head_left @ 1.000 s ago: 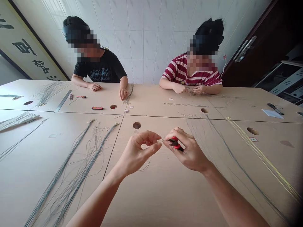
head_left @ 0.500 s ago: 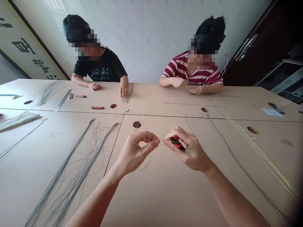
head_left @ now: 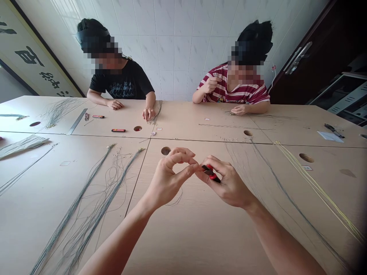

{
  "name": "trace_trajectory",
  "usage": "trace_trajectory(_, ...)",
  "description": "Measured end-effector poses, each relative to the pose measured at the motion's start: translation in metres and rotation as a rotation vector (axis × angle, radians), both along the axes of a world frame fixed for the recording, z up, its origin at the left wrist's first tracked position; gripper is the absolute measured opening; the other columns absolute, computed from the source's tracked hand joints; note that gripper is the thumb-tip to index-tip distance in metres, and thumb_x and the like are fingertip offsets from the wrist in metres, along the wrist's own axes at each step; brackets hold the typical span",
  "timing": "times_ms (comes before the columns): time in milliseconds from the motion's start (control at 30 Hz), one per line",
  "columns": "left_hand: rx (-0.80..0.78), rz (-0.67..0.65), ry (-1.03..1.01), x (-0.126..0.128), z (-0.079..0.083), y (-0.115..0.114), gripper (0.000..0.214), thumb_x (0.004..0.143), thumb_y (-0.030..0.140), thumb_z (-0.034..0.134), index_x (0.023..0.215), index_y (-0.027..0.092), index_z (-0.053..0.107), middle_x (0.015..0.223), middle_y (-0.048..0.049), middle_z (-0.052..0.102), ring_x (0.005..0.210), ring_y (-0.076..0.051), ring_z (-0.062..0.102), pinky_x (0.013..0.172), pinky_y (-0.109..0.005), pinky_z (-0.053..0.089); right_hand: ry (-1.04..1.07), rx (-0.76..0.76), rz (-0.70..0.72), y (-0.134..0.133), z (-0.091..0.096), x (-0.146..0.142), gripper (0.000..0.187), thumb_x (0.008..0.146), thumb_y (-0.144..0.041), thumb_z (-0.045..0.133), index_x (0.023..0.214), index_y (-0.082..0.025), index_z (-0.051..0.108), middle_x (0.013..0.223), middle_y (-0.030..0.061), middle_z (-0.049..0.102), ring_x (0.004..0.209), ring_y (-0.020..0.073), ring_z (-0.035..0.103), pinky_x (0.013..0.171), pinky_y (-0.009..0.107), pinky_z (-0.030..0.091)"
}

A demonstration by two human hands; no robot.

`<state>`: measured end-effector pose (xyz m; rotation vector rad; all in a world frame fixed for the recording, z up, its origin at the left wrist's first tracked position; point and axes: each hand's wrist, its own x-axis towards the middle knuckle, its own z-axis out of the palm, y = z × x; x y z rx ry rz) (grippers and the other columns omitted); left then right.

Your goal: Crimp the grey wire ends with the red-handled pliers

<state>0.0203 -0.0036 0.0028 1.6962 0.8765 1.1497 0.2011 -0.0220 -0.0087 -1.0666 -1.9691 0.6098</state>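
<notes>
"Tiled wall (head_left: 183, 49) beyond the counter (head_left: 183, 236); what about your fingers?"

"My right fingers (head_left: 218, 164) grasp red-and-black pliers (head_left: 211, 175) above it; I can't tell whether my left fingers (head_left: 183, 157), just beside, grip anything. Blue-grey strands (head_left: 125, 172) lie leftward."

- My left hand (head_left: 168, 177) has moved right, its thumb now meeting my right hand (head_left: 228, 179) and closing the small gap between them.
- My left upper fingers have lifted away from the thumb.
- The pliers (head_left: 211, 174) in my right hand have shifted slightly left.
- At far right, the co-worker's left-side hand (head_left: 211, 84) has risen to chest height.
</notes>
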Motion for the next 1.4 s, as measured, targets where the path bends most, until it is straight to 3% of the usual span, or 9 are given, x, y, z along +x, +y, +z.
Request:
trace_trajectory(300,0.209,0.095,0.163,-0.004,-0.011,-0.016,0.007,0.086,0.021,0.065,0.082,0.024,0.07,0.107,-0.0051,0.057,0.107,-0.019,0.053,0.103,-0.042,0.036,0.044,-0.017,-0.043,-0.003,0.003,0.002,0.015,0.091,-0.022,0.055,0.076,-0.021,0.051,0.07,-0.0014,0.048,0.067,0.0124,0.046,0.059,0.026,0.036)
trace_trajectory(467,0.108,0.097,0.075,-0.005,-0.012,-0.016,0.002,0.086,0.024,0.064,0.086,0.022,0.065,0.101,-0.0042,0.062,0.101,-0.018,0.058,0.094,-0.037,0.044,0.014,0.072,-0.039,-0.004,0.003,0.004,0.011,0.089,-0.016,0.055,0.081,-0.023,0.054,0.072,-0.0009,0.051,0.069,0.0136,0.047,0.061,0.028,0.038)
trace_trajectory(600,-0.014,0.091,0.062,-0.003,-0.013,-0.015,0.015,0.085,0.027,0.066,0.099,0.023,0.064,0.095,-0.002,0.068,0.092,-0.016,0.061,0.089,-0.033,0.047,-0.011,0.12,-0.035,-0.004,0.003,0.004,0.015,0.085,-0.009,0.054,0.083,-0.024,0.053,0.073,-0.0005,0.052,0.071,0.0151,0.048,0.063,0.03,0.039)
trace_trajectory(800,-0.048,0.098,0.102,-0.004,-0.012,-0.017,0.012,0.089,0.03,0.06,0.082,0.021,0.065,0.076,0.0003,0.066,0.071,-0.012,0.057,0.064,-0.025,0.045,-0.025,0.229,0.006,-0.006,0.006,0.005,0.026,0.081,0.0,0.049,0.086,-0.025,0.053,0.072,-0.0014,0.058,0.073,0.0167,0.048,0.067,0.032,0.039)
trace_trajectory(933,-0.018,0.093,0.147,-0.005,-0.009,-0.02,0.013,0.09,0.029,0.058,0.081,0.022,0.063,0.074,0.0017,0.063,0.066,-0.011,0.053,0.057,-0.023,0.041,-0.015,0.251,0.001,-0.007,0.005,0.005,0.028,0.079,0.001,0.049,0.086,-0.025,0.052,0.073,-0.0013,0.058,0.072,0.0168,0.048,0.066,0.033,0.038)
trace_trajectory(1133,0.044,0.056,0.179,-0.003,-0.005,-0.021,0.012,0.091,0.026,0.056,0.081,0.021,0.061,0.072,0.0033,0.06,0.062,-0.008,0.049,0.057,-0.021,0.04,-0.003,0.226,-0.022,-0.005,0.001,0.006,0.021,0.084,-0.003,0.052,0.085,-0.025,0.052,0.075,-0.0006,0.058,0.075,0.0165,0.048,0.068,0.032,0.038)
trace_trajectory(1400,-0.167,0.036,0.164,-0.007,-0.01,-0.013,0.019,0.088,0.037,0.061,0.081,0.022,0.069,0.073,0.0005,0.064,0.07,-0.012,0.056,0.065,-0.024,0.045,-0.006,0.21,-0.081,-0.002,0.0,0.015,0.021,0.081,-0.003,0.052,0.085,-0.023,0.055,0.077,-0.0013,0.057,0.073,0.0139,0.051,0.065,0.028,0.04)
